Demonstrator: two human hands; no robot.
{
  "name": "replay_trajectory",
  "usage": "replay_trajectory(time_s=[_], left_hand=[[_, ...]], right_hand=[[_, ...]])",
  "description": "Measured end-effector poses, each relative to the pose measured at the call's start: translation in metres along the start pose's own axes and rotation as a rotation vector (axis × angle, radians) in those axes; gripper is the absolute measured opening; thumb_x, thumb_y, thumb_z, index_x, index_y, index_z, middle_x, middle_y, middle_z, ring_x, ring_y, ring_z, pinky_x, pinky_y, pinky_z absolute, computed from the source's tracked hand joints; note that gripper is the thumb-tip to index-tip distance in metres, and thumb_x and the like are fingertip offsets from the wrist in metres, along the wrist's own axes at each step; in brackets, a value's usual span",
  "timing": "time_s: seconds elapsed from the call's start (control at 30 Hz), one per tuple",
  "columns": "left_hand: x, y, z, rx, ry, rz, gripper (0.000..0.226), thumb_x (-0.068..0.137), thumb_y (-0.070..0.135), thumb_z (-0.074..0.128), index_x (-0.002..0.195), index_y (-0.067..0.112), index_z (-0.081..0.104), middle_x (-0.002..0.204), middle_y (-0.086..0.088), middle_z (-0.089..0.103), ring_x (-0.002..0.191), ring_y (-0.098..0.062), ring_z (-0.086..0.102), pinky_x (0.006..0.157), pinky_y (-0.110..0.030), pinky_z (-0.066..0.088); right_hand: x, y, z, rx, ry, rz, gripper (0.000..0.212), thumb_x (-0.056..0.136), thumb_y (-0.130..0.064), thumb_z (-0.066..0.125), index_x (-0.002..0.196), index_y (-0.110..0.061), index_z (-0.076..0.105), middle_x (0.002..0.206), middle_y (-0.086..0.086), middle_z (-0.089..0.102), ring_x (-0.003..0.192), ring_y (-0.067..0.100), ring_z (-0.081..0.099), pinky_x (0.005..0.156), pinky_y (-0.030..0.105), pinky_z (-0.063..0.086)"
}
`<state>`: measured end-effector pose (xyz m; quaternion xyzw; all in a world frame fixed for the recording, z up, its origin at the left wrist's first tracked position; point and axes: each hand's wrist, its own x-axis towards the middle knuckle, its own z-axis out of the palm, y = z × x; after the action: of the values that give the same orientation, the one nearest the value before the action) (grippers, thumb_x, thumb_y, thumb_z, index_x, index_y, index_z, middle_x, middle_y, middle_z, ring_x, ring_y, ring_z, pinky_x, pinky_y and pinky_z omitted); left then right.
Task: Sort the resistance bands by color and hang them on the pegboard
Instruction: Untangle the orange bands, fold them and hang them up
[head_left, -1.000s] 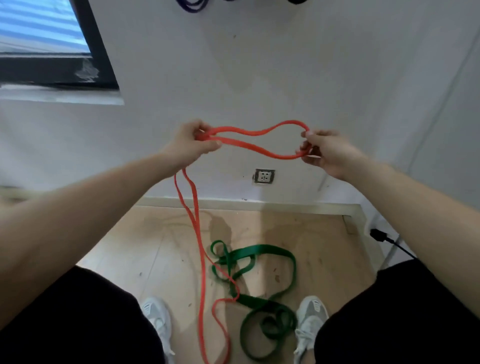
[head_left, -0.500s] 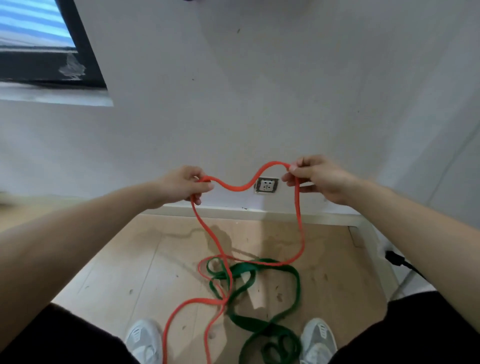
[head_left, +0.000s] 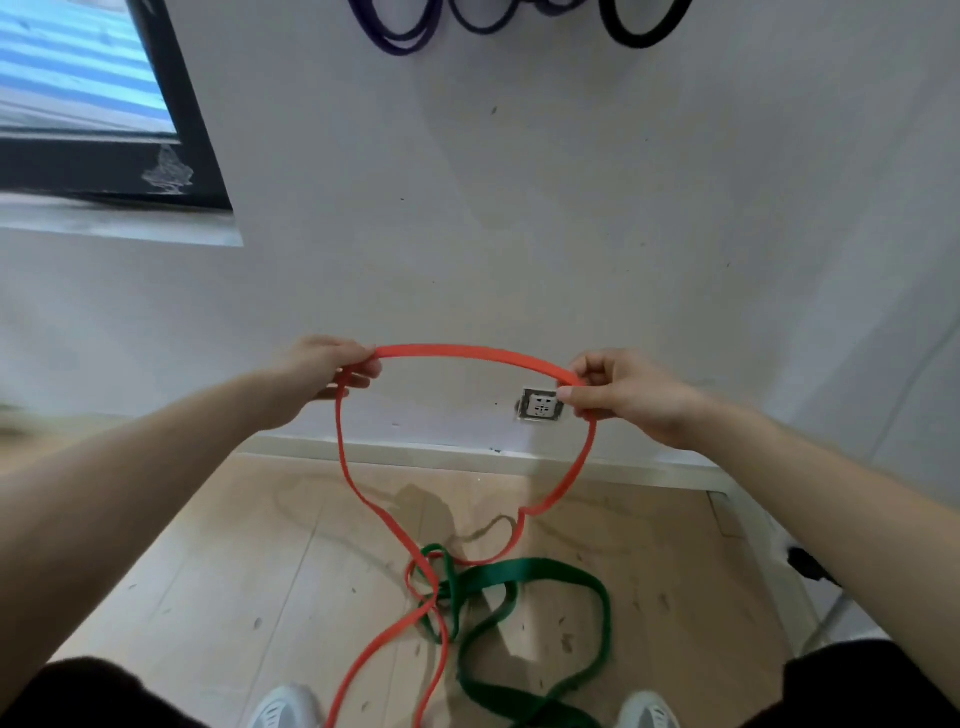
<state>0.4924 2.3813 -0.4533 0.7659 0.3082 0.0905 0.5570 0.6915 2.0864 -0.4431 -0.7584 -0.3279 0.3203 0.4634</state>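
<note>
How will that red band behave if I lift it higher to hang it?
Probably floppy: the red band sags from both hands and trails onto the floor. It may drag the green band, since the two cross near the shoes. Likely light, held by a fingertip pinch.

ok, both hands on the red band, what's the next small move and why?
Probably lift the red band straight up, gently. The left hand and right hand hold its top span, but its lower loop crosses the green band on the floor, so a fast pull might drag the green one along.
</note>
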Motion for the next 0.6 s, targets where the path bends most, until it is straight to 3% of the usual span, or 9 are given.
replay_trajectory(time_s=[0.17, 0.33, 0.47, 0.6], left_hand=[[0.001, 0.001, -0.005, -0.091, -0.008, -0.05, 0.028, 0.099, 0.033, 0.057, 0.086, 0.011, 0.068, 0.089, -0.007, 0.074, 0.092, -0.023, 0.07, 0.1, -0.041, 0.046], [0.002, 0.0, -0.001, -0.087, -0.061, 0.029, 0.017, 0.095, 0.026, 0.066, 0.085, 0.013, 0.064, 0.079, -0.003, 0.071, 0.091, -0.022, 0.069, 0.095, -0.04, 0.05], [0.001, 0.006, 0.012, -0.164, -0.025, 0.096, 0.016, 0.096, 0.022, 0.065, 0.106, 0.01, 0.068, 0.081, -0.002, 0.07, 0.08, -0.016, 0.069, 0.089, -0.036, 0.052], [-0.002, 0.022, 0.032, -0.171, -0.047, 0.207, 0.024, 0.097, 0.016, 0.064, 0.121, 0.012, 0.063, 0.095, -0.011, 0.074, 0.081, -0.019, 0.072, 0.081, -0.03, 0.057]], right_hand=[[0.009, 0.001, 0.001, -0.042, 0.086, -0.041, 0.014, 0.09, -0.005, 0.071, 0.102, -0.002, 0.064, 0.071, 0.006, 0.062, 0.064, 0.014, 0.061, 0.069, 0.027, 0.053], [0.018, -0.002, 0.004, -0.095, 0.181, -0.102, 0.007, 0.089, -0.008, 0.073, 0.094, -0.01, 0.069, 0.081, 0.004, 0.068, 0.075, 0.012, 0.064, 0.076, 0.026, 0.053], [0.022, -0.007, 0.011, -0.083, 0.274, -0.131, 0.003, 0.091, -0.009, 0.072, 0.091, -0.009, 0.069, 0.08, 0.002, 0.063, 0.07, 0.01, 0.058, 0.063, 0.021, 0.052], [0.023, -0.018, 0.019, 0.035, 0.22, -0.12, 0.008, 0.095, -0.012, 0.068, 0.097, -0.005, 0.07, 0.089, 0.011, 0.067, 0.081, 0.021, 0.066, 0.079, 0.034, 0.059]])
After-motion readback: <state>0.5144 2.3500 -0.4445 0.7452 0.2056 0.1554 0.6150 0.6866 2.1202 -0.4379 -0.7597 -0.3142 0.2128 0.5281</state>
